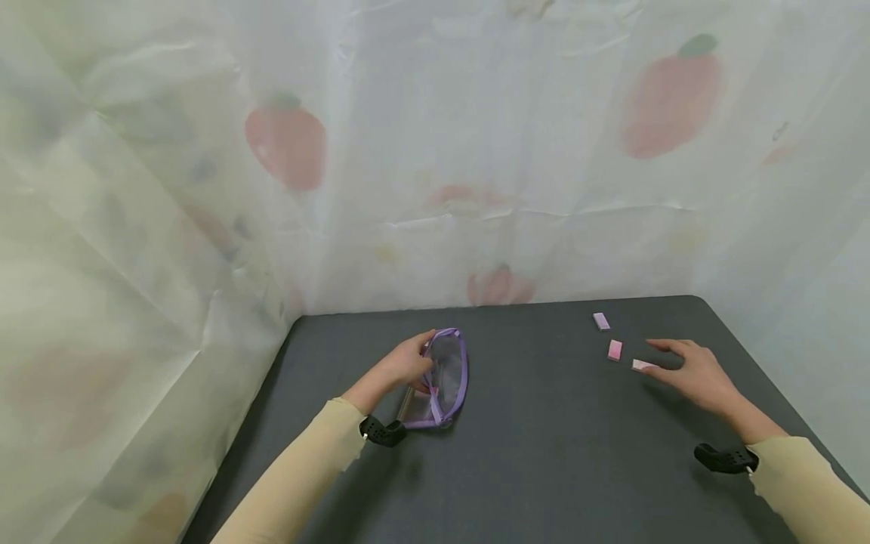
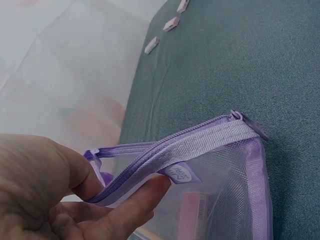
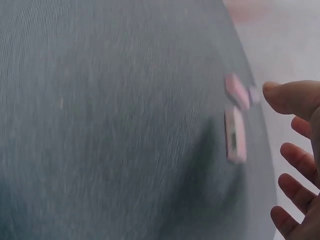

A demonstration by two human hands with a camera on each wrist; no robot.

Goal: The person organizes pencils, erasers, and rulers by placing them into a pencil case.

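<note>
Three small erasers lie at the table's (image 1: 544, 453) far right; right hand (image 1: 696, 374), fingers spread and empty, hovers at the nearest eraser (image 1: 641, 366). Left hand (image 1: 404, 366) pinches the purple mesh pouch's (image 1: 445, 378) zipper edge. Risk: pouch mouth sags closed; eraser skids off edge.

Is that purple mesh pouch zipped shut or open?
Open: the left hand pinches one zipper edge of the pouch, and the two edges gape apart.

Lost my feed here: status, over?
Left hand pinches purple mesh pouch by its zipper edge. Right hand open beside nearest pink eraser. Nothing between them.
</note>
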